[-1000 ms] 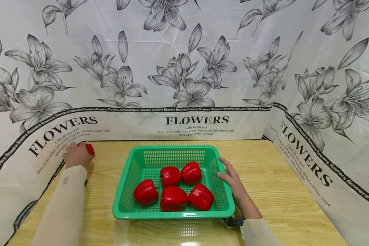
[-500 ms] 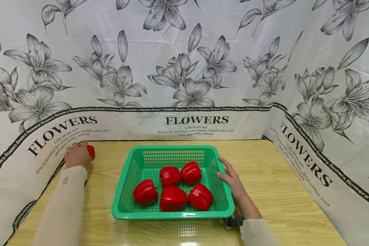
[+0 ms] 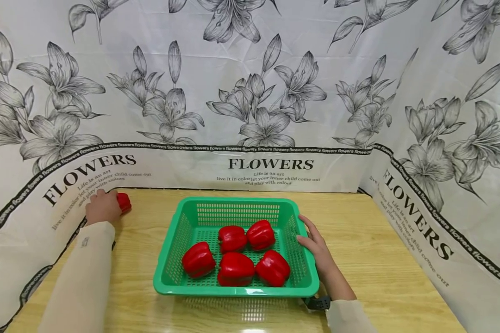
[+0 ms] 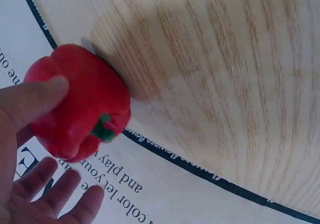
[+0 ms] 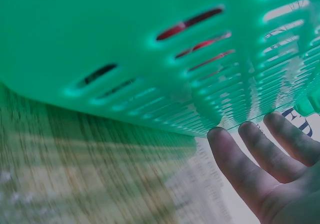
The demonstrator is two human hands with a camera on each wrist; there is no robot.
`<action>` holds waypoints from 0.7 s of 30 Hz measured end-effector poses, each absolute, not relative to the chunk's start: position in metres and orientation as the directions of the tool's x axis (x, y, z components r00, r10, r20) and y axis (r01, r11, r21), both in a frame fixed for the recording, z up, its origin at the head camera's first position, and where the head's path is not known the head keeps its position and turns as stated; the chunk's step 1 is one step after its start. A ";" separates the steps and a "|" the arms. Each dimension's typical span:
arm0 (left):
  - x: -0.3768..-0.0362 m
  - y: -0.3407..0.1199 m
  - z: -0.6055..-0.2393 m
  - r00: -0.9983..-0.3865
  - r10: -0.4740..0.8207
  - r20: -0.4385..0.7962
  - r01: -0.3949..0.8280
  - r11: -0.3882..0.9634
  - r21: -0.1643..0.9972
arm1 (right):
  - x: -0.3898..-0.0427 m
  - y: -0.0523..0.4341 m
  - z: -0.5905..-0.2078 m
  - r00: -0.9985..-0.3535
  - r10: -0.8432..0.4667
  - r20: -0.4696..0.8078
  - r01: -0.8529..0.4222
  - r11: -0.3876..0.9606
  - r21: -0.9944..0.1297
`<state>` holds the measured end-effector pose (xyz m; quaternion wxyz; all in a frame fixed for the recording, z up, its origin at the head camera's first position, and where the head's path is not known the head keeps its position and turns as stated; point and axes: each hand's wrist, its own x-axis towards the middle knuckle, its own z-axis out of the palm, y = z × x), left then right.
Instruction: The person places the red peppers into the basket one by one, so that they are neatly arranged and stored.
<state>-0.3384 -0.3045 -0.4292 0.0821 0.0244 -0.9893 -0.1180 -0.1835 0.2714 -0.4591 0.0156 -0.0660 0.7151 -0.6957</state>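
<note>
Red and glossy, a single pepper [image 3: 123, 202] sits at the left of the head view under the left hand [image 3: 103, 207], whose thumb [image 4: 35, 97] lies across its top while the other fingers [image 4: 60, 194] stay straight and spread beside it, so the hand touches the pepper without closing round it. That pepper rests on the wooden desk [image 3: 371, 245] right against the lower edge of the flower-printed backdrop [image 3: 250, 92], its green stem [image 4: 103, 129] turned sideways in the left wrist view. Toward the lower centre of the head view, the right hand [image 3: 316, 247] lies flat against the right wall of the green basket [image 3: 172, 240], its fingers [image 5: 240, 159] straight and together just below the slotted plastic rim, gripping nothing. Inside the basket lie five more red peppers [image 3: 235, 268], two toward the back and three along the front, close together. Cream sleeves [image 3: 81, 277] cover both forearms, and a dark strap [image 3: 318, 303] shows at the right wrist.
</note>
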 end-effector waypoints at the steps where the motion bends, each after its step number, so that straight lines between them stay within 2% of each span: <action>1: -0.340 -0.305 -0.430 -0.985 -0.067 0.160 -0.026 0.969 0.246 | -0.183 0.271 -0.459 -0.991 -0.116 0.073 -0.076 0.023 -0.997; 8: -0.341 -0.306 -0.430 -0.993 -0.053 0.107 -0.019 0.954 0.300 | -0.184 0.271 -0.458 -0.989 -0.123 0.081 -0.084 0.019 -0.996; 15: -0.334 -0.306 -0.431 -0.987 -0.065 0.149 -0.021 0.960 0.278 | -0.184 0.271 -0.456 -0.990 -0.119 0.079 -0.083 0.027 -0.996; 21: -0.326 -0.303 -0.427 -0.992 -0.061 0.113 -0.022 0.947 0.321 | -0.183 0.270 -0.457 -0.992 -0.105 0.069 -0.072 0.033 -0.997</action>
